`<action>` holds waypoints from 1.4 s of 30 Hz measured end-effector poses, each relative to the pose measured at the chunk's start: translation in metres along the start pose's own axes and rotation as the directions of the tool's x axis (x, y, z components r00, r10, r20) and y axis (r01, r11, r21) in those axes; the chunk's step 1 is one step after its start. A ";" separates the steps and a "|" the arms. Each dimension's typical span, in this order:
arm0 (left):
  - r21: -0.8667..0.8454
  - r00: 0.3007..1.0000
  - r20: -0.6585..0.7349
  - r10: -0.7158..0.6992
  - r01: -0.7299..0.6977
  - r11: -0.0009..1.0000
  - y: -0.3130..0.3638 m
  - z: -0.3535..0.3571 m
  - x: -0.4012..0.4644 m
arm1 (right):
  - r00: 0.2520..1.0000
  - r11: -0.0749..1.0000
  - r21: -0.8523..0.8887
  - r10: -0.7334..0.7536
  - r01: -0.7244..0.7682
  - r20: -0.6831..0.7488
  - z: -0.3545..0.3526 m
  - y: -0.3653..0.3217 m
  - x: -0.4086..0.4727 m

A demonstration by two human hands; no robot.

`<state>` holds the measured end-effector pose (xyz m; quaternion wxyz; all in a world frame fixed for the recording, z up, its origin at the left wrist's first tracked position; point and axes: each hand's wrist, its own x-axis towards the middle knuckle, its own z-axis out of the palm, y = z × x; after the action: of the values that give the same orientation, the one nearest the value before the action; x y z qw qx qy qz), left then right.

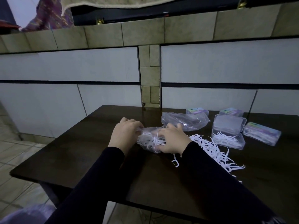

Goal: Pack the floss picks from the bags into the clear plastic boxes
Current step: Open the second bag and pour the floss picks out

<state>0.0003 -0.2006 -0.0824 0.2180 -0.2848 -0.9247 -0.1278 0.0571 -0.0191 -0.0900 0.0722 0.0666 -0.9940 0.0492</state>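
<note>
both hands on the bag now, centre of the frame — the left hand (123,132) pinches the crumpled top edge of the full bag (149,140) at its left, fingers curled into the plastic, while the right hand (172,139) grips the bag's right side, fingers bent over the film. the bag is stuffed with white floss picks, lying on the dark desk (97,159) with its long axis running roughly left to right between the two hands. looks like it's being worked open. the key line here: the open clear box (228,136) sits to the right of the hands, lid up, a few picks already inside — so the right hand is the nearer one for any transfer. between bag and box, a loose pile of picks (212,147) spills toward the lower right. an emptied bag (184,121) lies just behind the right hand, and a closed, filled box (262,133) rests at far right.
</note>
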 end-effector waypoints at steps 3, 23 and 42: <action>-0.024 0.997 -0.046 -0.056 0.055 0.998 -0.004 0.002 0.002 | 0.999 0.999 -0.041 0.034 -0.033 0.009 -0.006 -0.001 -0.001; -0.095 0.968 -0.208 -0.143 0.126 0.987 -0.009 -0.005 -0.003 | 0.994 0.993 -0.051 0.104 -0.107 -0.045 -0.024 0.007 -0.018; -0.042 0.885 -0.466 -0.014 -0.006 0.999 0.009 -0.027 -0.004 | 0.960 0.995 0.084 0.068 -0.047 -0.272 -0.006 0.006 -0.018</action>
<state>0.0170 -0.2049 -0.0599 0.4274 -0.2486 -0.8429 -0.2123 0.0744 -0.0107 -0.0871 0.2049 0.0329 -0.9733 0.0983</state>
